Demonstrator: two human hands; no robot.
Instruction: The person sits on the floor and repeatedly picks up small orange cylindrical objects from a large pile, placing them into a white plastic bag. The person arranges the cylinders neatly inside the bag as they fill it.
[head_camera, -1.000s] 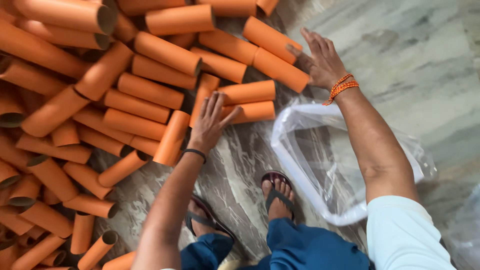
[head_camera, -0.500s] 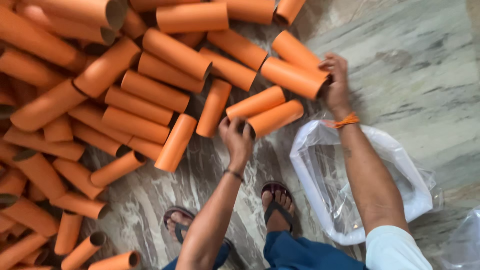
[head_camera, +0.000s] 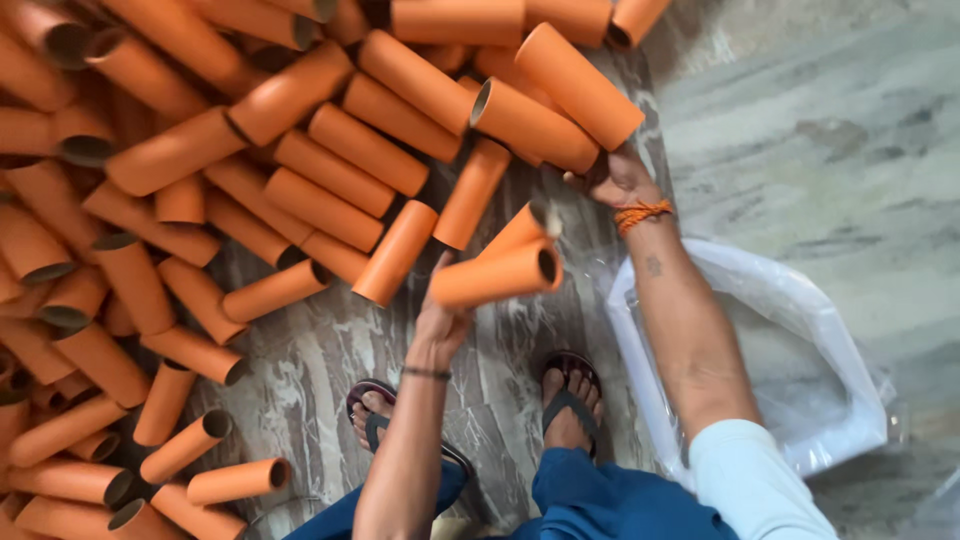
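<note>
Left hand (head_camera: 445, 318) — closed around the near end of two orange tubes (head_camera: 497, 272) lifted clear of the floor, open ends pointing right; a thin dark band on the wrist. Forearm rising from the bottom edge, near vertical, elbow low above the blue trousers (head_camera: 600, 500).

Right hand (head_camera: 618, 178) — fingers curled at the lower end of two larger orange tubes (head_camera: 555, 105) tilted up off the pile; exact grip partly hidden behind the tube ends, fingers bent rather than spread. Orange thread band (head_camera: 640, 213) at the wrist. Arm stretched forward and leftward from a pale sleeve (head_camera: 755, 480) at lower right.

Pile of orange tubes (head_camera: 200, 200) — fills the left and top of the view, lying crosswise and overlapping, several open ends showing dark interiors. Loose tubes reach down the left edge to the bottom corner.

Marbled stone floor (head_camera: 820, 120) — bare at upper right and in a narrow strip between the pile and the feet. Two sandalled feet (head_camera: 570, 405) planted just below the held tubes.

Clear plastic bag (head_camera: 800, 370) — open, lying on the floor at right, just beside the right forearm.
</note>
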